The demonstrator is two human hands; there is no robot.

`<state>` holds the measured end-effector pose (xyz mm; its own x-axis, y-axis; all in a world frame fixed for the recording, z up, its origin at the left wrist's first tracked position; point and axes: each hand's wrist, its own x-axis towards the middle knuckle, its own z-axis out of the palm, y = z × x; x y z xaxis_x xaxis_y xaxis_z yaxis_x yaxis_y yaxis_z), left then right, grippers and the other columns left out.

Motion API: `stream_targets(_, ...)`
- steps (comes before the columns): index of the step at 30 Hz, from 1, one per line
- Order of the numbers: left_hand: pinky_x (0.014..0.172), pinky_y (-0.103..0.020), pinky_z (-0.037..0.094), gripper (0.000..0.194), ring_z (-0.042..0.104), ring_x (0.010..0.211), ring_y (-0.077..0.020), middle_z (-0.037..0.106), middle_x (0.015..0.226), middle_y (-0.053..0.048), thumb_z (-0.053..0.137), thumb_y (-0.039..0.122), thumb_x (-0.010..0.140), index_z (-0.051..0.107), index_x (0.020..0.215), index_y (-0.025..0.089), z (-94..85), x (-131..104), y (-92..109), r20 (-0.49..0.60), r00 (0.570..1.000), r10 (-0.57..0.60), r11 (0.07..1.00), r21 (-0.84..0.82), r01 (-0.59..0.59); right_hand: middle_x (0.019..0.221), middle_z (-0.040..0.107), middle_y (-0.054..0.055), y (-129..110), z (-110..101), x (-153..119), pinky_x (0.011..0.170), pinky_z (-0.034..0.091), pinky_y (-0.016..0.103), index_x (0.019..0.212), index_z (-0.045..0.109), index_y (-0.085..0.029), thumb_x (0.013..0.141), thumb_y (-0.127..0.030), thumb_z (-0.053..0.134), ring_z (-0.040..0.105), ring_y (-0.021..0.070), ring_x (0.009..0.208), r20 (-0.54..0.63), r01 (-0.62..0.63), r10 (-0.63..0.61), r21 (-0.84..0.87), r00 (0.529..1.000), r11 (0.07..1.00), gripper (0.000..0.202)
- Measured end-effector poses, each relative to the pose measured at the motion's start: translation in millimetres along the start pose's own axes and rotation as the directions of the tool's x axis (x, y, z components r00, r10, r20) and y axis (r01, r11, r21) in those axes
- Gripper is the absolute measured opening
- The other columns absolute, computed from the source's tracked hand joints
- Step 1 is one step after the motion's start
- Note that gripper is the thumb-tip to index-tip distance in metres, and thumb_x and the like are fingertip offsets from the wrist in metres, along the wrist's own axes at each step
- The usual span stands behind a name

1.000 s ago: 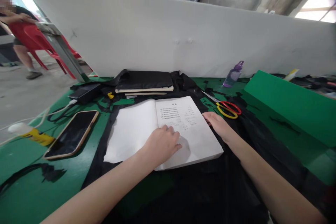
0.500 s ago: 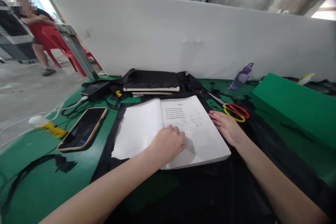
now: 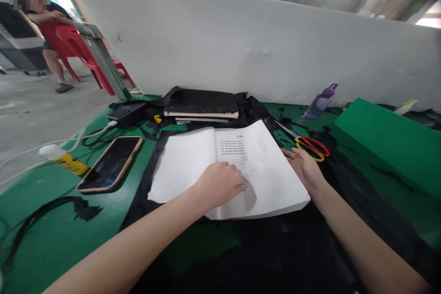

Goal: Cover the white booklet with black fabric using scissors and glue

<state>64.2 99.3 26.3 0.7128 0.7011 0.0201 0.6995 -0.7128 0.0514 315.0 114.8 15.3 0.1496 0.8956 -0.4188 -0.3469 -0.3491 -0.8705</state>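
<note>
An open book (image 3: 275, 193) lies on black cloth in front of me. Its left page is blank, and the right one carries printed lines near the top. My left hand (image 3: 222, 183) rests on the right page beside the spine, fingers curled together, thumb showing, nothing visible in it. At the book's right edge is my right hand (image 3: 306, 170), turned partly palm up with its fingers apart; the fingertips are partly hidden by the page edge. Scissors (image 3: 313, 147) with red and yellow handles lie just beyond that hand.
A phone (image 3: 110, 165) and a glue bottle (image 3: 67, 161) lie left on the green table (image 3: 44, 234). Behind the book are a black-covered stack (image 3: 203, 102) and a white partition (image 3: 206, 46). A purple bottle (image 3: 319, 102) and green box (image 3: 389, 133) stand right. A person sits far left.
My right hand has shifted slightly right and rolled palm up, and the book's right page edge has moved with it. My left thumb now stands out more. The camera view has shifted slightly.
</note>
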Motion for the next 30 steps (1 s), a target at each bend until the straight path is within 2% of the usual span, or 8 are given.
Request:
stream_targets(3,0.06,-0.031,0.043,0.042,0.063,0.072,-0.0239,0.067,0.078,-0.01,0.038,0.046,0.093,0.066,0.087,0.014,-4.3,0,-4,-0.028,0.999,-0.023,0.998,-0.053,0.022,0.11,0.067,0.011,7,8,-9,0.093,0.048,0.044,0.096,0.058,-0.02,0.083,-0.04,0.047,0.06,0.0271,0.11,0.154,0.192,-0.178,-0.081,0.972,0.978,0.026)
stream_targets(5,0.058,-0.031,0.041,0.047,0.062,0.066,-0.0232,0.067,0.074,-0.01,0.032,0.048,0.094,0.065,0.087,0.015,-5.9,-1,-7,-0.06,0.997,-0.052,0.996,-0.081,0.047,0.123,0.062,0.009,14,16,-19,0.103,0.04,0.045,0.099,0.059,-0.022,0.084,-0.038,0.05,0.054,0.0256,0.12,0.337,0.379,-0.307,-0.171,0.89,0.91,0.024)
stream_targets(10,0.066,-0.034,0.042,0.036,0.061,0.068,-0.0235,0.066,0.073,-0.01,0.033,0.035,0.092,0.063,0.091,0.015,0.0,-1,-28,-0.129,0.974,-0.186,0.924,-0.359,0.129,0.151,0.029,0.005,26,32,-44,0.114,0.024,0.045,0.13,0.046,-0.027,0.079,-0.04,0.064,0.029,0.0256,0.138,0.695,0.733,-0.305,-0.469,0.651,0.493,0.056)
stream_targets(13,0.069,-0.034,0.045,0.039,0.063,0.076,-0.0243,0.067,0.079,-0.009,0.032,0.038,0.091,0.063,0.091,0.014,7.6,2,-42,-0.087,0.931,-0.355,0.692,-0.694,0.198,0.155,0.02,0.007,32,34,-47,0.115,0.021,0.046,0.138,0.034,-0.027,0.075,-0.044,0.068,0.021,0.0268,0.141,0.741,0.783,-0.267,-0.541,0.616,0.307,0.074)
stream_targets(16,0.064,-0.031,0.047,0.052,0.063,0.076,-0.0222,0.067,0.081,-0.008,0.027,0.051,0.091,0.063,0.088,0.013,11.6,6,-50,0.053,0.888,-0.456,0.324,-0.92,0.222,0.156,0.015,0.009,37,36,-44,0.115,0.019,0.048,0.141,0.028,-0.025,0.075,-0.048,0.067,0.013,0.0266,0.143,0.777,0.806,-0.221,-0.546,0.59,0.231,0.08)
stream_targets(23,0.076,-0.031,0.053,0.048,0.065,0.091,-0.0214,0.065,0.112,-0.013,0.07,0.041,0.075,0.056,0.113,0.015,9.0,10,-50,0.226,0.876,-0.426,-0.275,-0.955,0.112,0.156,0.01,0.01,43,41,-45,0.115,0.011,0.054,0.145,0.023,-0.025,0.079,-0.05,0.062,0.006,0.0275,0.144,0.83,0.845,-0.17,-0.508,0.532,0.166,0.081)
stream_targets(26,0.086,-0.036,0.052,0.045,0.064,0.099,-0.0248,0.065,0.114,-0.017,0.071,0.035,0.076,0.057,0.111,0.011,11.9,11,-49,0.232,0.901,-0.367,-0.391,-0.917,0.077,0.157,0.008,0.008,44,41,-45,0.115,0.007,0.054,0.147,0.019,-0.025,0.081,-0.05,0.059,0.003,0.0272,0.144,0.841,0.853,-0.152,-0.499,0.519,0.153,0.081)
stream_targets(30,0.086,-0.039,0.053,0.049,0.065,0.1,-0.0276,0.066,0.112,-0.017,0.077,0.035,0.07,0.06,0.109,0.011,18.5,12,-48,0.28,0.878,-0.389,-0.38,-0.917,0.123,0.157,0.004,0.006,44,42,-46,0.115,0.005,0.054,0.15,0.007,-0.027,0.088,-0.047,0.05,-0.001,0.0266,0.143,0.862,0.87,-0.12,-0.482,0.492,0.105,0.078)
